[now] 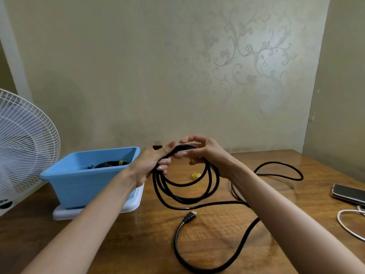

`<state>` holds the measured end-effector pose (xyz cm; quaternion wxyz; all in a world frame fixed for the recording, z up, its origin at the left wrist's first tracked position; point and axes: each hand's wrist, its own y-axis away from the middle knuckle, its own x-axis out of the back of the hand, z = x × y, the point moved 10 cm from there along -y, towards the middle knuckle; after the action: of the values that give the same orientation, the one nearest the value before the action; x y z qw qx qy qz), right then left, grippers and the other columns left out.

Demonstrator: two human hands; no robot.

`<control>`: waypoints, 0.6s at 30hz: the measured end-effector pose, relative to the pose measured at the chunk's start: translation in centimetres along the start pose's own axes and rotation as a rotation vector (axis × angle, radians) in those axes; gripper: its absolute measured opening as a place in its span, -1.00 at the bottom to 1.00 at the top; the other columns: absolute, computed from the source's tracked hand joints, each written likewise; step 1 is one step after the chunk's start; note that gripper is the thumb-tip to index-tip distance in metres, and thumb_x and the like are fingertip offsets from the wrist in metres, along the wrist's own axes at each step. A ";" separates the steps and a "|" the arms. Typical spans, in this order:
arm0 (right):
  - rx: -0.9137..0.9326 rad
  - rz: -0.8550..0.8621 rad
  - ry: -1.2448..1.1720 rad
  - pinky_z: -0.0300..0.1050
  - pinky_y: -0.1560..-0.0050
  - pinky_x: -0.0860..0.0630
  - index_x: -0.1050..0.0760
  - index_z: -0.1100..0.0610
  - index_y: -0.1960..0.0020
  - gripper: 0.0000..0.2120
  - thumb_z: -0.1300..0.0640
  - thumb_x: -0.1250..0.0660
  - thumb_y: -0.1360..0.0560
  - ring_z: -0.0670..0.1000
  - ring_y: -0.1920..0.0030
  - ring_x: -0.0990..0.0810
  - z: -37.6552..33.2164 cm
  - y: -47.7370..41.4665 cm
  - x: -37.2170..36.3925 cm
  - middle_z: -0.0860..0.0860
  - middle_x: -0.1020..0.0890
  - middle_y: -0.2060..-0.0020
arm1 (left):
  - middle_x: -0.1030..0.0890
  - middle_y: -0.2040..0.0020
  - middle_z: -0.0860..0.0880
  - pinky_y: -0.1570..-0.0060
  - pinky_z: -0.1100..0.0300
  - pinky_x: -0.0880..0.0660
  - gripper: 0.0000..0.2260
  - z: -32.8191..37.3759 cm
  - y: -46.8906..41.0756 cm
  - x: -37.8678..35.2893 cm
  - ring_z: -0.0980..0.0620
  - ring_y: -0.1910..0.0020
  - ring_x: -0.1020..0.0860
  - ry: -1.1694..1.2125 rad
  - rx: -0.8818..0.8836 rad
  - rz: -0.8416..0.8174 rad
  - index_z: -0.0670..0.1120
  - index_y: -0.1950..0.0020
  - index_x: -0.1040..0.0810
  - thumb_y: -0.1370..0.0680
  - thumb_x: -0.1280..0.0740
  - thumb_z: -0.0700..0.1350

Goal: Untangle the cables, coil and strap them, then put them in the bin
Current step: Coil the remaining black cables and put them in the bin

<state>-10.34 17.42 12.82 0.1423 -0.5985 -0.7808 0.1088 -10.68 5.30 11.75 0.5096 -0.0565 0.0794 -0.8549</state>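
Fingers (164, 167) of the left hand (152, 161) clamp a bunch of loops of the black cable (185, 186), mid-frame, just above the counter (158, 234). Right hand (205, 153) comes in beside it, thumb under the top of the coil, lower fingers curled round the cable, upper fingers arched over it. The coil hangs down and its bottom brushes the wood. Loose cable trails off right of centre in a wide bend, then sweeps back low, ending at a gold-tipped plug (190, 216). A yellow strap (196, 175) lies behind the coil. Left of centre, the blue bin (79, 180) sits on a white tray (98, 211), with one strapped coil (112, 164) inside. Brown, glossy wood counter; white fan (23, 145) at far left, phone (347, 193) and white cord (347, 224) at the right edge. Beige wallpaper (252, 56) with floral scrolls behind.
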 end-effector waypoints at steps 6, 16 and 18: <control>-0.100 -0.060 -0.456 -0.17 0.23 -0.59 -0.46 0.07 0.37 -0.75 0.10 -0.35 -0.47 -0.08 0.50 -0.43 2.1 0.7 -1.2 -0.04 -0.34 0.53 | -0.28 0.52 0.09 0.53 0.38 -0.30 -0.65 -0.1 0.1 1.7 0.19 0.54 -0.32 0.323 -0.035 0.051 -0.18 0.06 -0.52 -0.54 -0.16 0.09; -0.145 0.398 -0.789 -0.30 0.70 -0.07 -0.27 0.06 0.37 -0.63 0.02 -0.41 -0.46 -0.15 0.67 -0.11 4.6 -0.1 0.0 -0.11 -0.21 0.63 | -0.29 0.60 0.05 0.26 0.26 -0.43 -0.52 -2.7 1.7 0.7 0.11 0.50 -0.46 0.427 0.022 0.100 -0.14 0.14 -0.51 -0.52 -0.06 0.25; -0.133 0.242 -0.662 -0.31 0.69 -0.08 -0.29 0.07 0.34 -0.60 -0.17 -0.32 -0.47 -0.15 0.67 -0.12 4.0 -0.1 -1.2 -0.11 -0.20 0.64 | -0.27 0.61 0.06 0.42 0.30 -0.42 -0.56 -2.0 1.3 1.3 0.11 0.53 -0.41 0.346 0.041 0.068 -0.12 0.19 -0.47 -0.51 -0.09 0.23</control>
<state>-11.52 16.25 8.97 -0.1713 -0.6270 -0.7134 0.2618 -10.54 3.65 9.51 0.5178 0.1047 0.1505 -0.8356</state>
